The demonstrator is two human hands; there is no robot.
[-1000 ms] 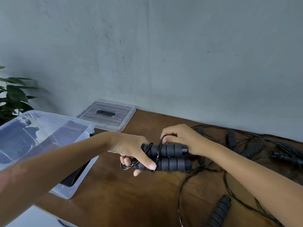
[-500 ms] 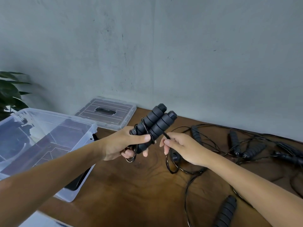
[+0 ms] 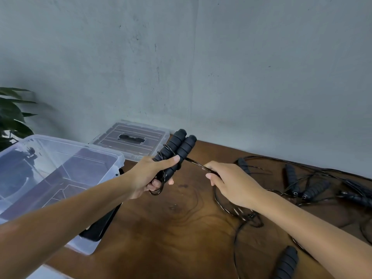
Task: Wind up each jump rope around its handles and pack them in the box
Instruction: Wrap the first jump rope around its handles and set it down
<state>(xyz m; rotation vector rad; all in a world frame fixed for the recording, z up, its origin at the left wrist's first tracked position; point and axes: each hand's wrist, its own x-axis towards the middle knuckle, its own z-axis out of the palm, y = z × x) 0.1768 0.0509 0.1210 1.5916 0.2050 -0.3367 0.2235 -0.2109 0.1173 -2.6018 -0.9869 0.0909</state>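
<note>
My left hand (image 3: 150, 177) grips two black foam handles (image 3: 179, 148) of one jump rope, held side by side and tilted up to the right above the table. A few turns of thin black rope circle them. My right hand (image 3: 229, 184) pinches the rope (image 3: 196, 163) just right of the handles and holds it taut. The rest of that rope trails down under my right wrist. The clear plastic box (image 3: 108, 158) stands open at the left.
The box lid (image 3: 130, 140) lies flat against the wall behind the box. Several other jump ropes (image 3: 306, 188) lie tangled at the right of the wooden table (image 3: 171, 228), with one loose handle (image 3: 285, 262) near the front. A plant (image 3: 12, 117) stands far left.
My left hand has tilted the handles from lying level to pointing up and right. My right hand has left the handles, taken the rope and drawn it out to the right.
</note>
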